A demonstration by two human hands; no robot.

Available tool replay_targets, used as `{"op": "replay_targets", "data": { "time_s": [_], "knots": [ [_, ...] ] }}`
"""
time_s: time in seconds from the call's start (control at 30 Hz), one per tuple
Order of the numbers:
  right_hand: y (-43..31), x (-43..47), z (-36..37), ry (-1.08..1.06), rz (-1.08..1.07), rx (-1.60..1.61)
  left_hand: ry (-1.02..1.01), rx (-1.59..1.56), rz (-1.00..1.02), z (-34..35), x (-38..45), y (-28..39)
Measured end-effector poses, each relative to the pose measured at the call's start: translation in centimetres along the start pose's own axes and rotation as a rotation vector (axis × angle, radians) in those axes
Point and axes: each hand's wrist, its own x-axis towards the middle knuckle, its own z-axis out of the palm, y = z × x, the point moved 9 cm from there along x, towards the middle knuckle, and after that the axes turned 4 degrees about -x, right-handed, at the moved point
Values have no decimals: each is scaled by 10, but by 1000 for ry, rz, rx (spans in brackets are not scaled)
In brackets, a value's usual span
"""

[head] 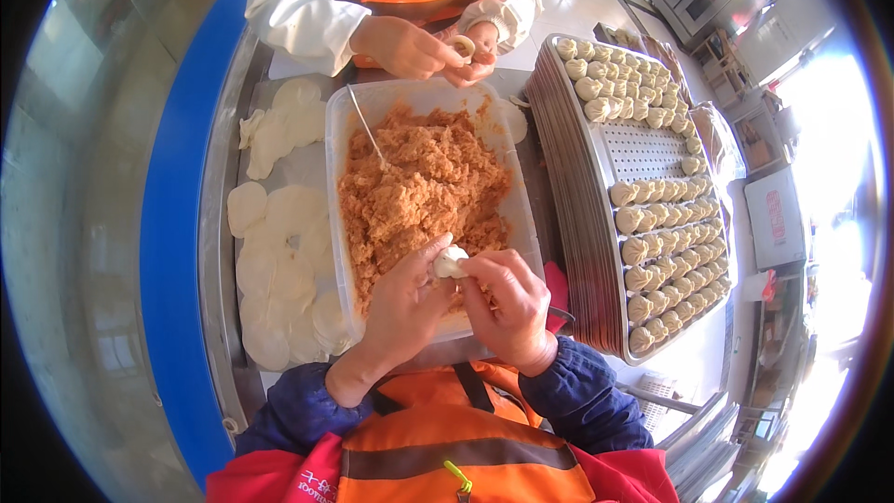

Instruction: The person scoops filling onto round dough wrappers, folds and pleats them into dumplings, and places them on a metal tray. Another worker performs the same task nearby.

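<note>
A small white stuffed dumpling (449, 262) sits between my two hands, above the near part of a plastic tub (527, 223) of orange-brown filling (426, 181). My left hand (408, 300) cups its left side with the thumb and fingers. The fingertips of my right hand (510, 300) pinch its dough on the right. A thin metal handle (367, 126) stands in the filling. Flat round dough wrappers (279, 272) overlap on the metal table left of the tub. Pleated dumplings (667, 244) stand in rows on a perforated metal tray (646, 150) to the right.
Across the tub, a co-worker's hands (433, 52) hold a wrapper. The perforated tray tops a tall stack of trays (576, 223). A blue strip (174, 175) runs along the table's left side. More trays (705, 454) lie at the lower right, near a white basket (655, 398).
</note>
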Motion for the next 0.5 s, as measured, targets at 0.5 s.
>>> {"op": "replay_targets", "data": {
  "time_s": [0.5],
  "knots": [
    [67,-21,25,-32,779,922,248,-824,-399,13,19,-37]
  ]
}}
